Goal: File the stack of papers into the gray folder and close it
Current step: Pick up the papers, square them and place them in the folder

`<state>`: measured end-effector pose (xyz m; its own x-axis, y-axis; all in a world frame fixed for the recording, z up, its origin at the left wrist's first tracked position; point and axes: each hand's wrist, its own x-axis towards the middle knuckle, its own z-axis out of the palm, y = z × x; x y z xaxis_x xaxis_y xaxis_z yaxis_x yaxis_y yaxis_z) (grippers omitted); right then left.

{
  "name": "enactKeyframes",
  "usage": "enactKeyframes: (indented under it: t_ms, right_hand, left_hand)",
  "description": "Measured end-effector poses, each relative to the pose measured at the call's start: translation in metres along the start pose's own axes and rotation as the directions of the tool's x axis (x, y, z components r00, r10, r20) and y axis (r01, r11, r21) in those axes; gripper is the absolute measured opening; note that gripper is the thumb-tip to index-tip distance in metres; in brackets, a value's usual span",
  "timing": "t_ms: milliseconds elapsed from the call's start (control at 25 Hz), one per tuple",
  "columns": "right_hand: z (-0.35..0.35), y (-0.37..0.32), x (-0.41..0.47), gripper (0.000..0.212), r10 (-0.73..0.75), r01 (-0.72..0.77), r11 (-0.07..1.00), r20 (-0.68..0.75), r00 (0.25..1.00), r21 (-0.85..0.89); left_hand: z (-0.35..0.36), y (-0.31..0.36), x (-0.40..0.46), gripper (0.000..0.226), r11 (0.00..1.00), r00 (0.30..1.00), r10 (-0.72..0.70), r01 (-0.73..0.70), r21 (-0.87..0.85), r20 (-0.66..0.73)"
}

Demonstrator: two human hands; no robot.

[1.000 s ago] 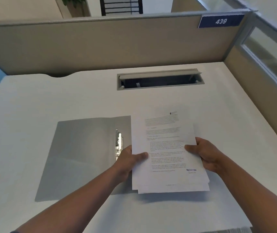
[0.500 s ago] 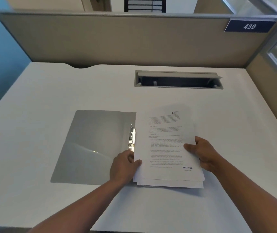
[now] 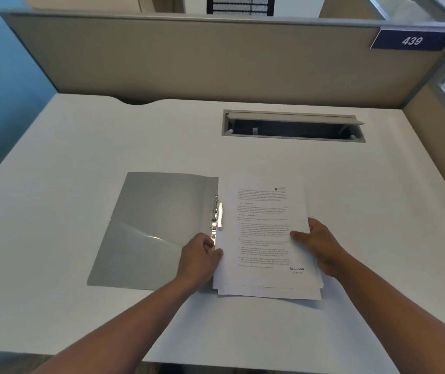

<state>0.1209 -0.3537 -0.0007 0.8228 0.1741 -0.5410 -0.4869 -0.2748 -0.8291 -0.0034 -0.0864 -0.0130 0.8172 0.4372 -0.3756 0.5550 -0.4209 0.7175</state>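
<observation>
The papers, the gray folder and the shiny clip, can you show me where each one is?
papers (image 3: pixel 264 238), head view, middle of the top printed page.
gray folder (image 3: pixel 156 225), head view, inside of the open left cover.
shiny clip (image 3: pixel 217 211), head view, metal bar along the folder's spine.

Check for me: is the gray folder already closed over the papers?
No, the folder lies open flat, its metal clip exposed, while both hands hold the papers.

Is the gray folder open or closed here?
Open: the gray folder lies spread flat, its metal clip exposed beside the papers.
</observation>
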Motion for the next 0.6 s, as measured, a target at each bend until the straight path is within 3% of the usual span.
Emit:
enactKeyframes:
  t_ms: [160,440,520,600]
  right_hand:
    - [0.009,-0.001,-0.004,0.042,-0.037,0.032,0.997,-0.066,0.997,-0.069]
    - [0.022,-0.014,-0.007,0.068,-0.014,0.030,0.984,0.094,0.996,-0.173]
    - [0.022,-0.014,-0.009,0.068,-0.006,0.018,0.989,0.083,0.997,-0.148]
    - [0.022,-0.013,-0.009,0.056,0.018,-0.016,0.995,0.020,1.000,-0.103]
  left_hand:
    - [-0.002,-0.001,0.000,0.005,1.000,1.000,0.000,0.000,-0.003,0.006]
    - [-0.011,-0.002,-0.010,0.015,0.996,0.994,0.030,-0.021,-0.085,0.108]
    - [-0.012,-0.004,-0.013,0.013,0.990,0.989,0.045,-0.025,-0.138,0.140]
    - [-0.011,-0.007,-0.017,0.024,0.983,0.980,0.091,-0.060,-0.173,0.177]
